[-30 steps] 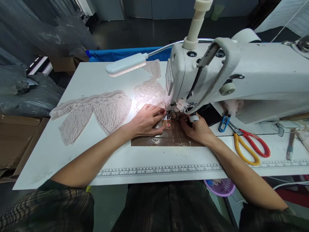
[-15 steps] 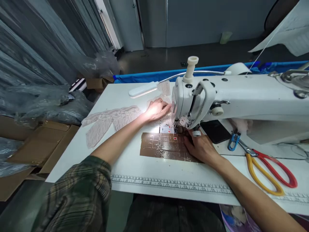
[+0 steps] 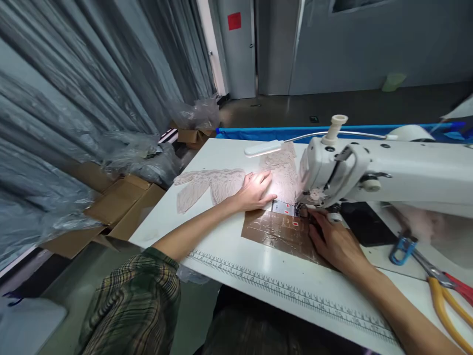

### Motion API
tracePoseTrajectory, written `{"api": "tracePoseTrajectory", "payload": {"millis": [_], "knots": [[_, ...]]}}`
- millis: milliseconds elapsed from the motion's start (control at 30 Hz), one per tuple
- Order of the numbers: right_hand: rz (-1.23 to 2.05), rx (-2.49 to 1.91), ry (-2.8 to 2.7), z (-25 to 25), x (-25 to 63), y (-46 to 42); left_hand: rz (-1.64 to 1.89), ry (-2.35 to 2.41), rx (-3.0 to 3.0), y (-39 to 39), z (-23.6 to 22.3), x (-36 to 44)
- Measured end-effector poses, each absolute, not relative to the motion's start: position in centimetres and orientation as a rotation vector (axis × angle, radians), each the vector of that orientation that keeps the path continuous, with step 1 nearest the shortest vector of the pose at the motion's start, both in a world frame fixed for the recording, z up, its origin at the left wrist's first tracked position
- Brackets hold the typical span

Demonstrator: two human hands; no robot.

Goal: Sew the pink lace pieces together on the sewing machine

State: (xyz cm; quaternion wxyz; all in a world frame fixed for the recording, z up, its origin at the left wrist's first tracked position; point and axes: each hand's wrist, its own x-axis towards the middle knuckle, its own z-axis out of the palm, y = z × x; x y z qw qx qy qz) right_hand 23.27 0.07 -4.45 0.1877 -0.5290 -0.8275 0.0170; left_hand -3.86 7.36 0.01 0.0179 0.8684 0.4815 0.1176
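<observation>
My left hand lies flat with its fingers apart, at the left edge of a sheer pale pink lace piece. That lace runs up to the needle area of a white sewing machine. Under the machine head, my right hand rests beside the presser foot. Its thumb and forefinger are apart, and the machine partly hides the other fingers. Below both hands, a brown taped sheet covers part of the table. Another lace piece is spread out left of my left hand.
A white lamp on a bendable stem lights the lace. Right of my right hand are a dark flat object, blue thread snips and scissors with yellow and red handles. A printed ruler follows the table's front edge. Cardboard boxes stand left.
The view has turned left, so the scene sits further right. My left hand has drawn back from the machine head, showing more lace. My right hand stays by the presser foot.
</observation>
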Motion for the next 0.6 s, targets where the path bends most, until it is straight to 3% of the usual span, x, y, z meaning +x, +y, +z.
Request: {"api": "tracePoseTrajectory", "payload": {"millis": [233,600], "knots": [[0.193,-1.265,-2.368,-4.5,24.4,0.8,0.655,1.991,2.169,4.7,0.4,-10.1],[0.446,-1.006,-2.552,0.2,21.7,-1.5,0.907,1.801,1.92,4.8,-0.6,-13.5]]}}
